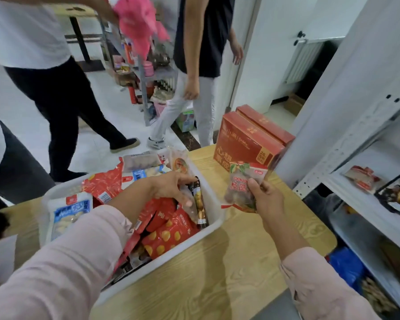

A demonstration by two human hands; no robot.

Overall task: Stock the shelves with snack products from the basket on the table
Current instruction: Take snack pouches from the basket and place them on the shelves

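My right hand (267,197) pinches a light, slippery snack packet (241,185) by its bottom edge, 3 o'clock of the basket (211,195); left hand (171,188) fingers loose on packets inside.

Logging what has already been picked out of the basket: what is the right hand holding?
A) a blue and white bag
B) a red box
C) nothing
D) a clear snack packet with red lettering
D: the right hand grips a clear snack packet with red lettering, held up over the table just right of the basket; the red boxes stand untouched behind it.
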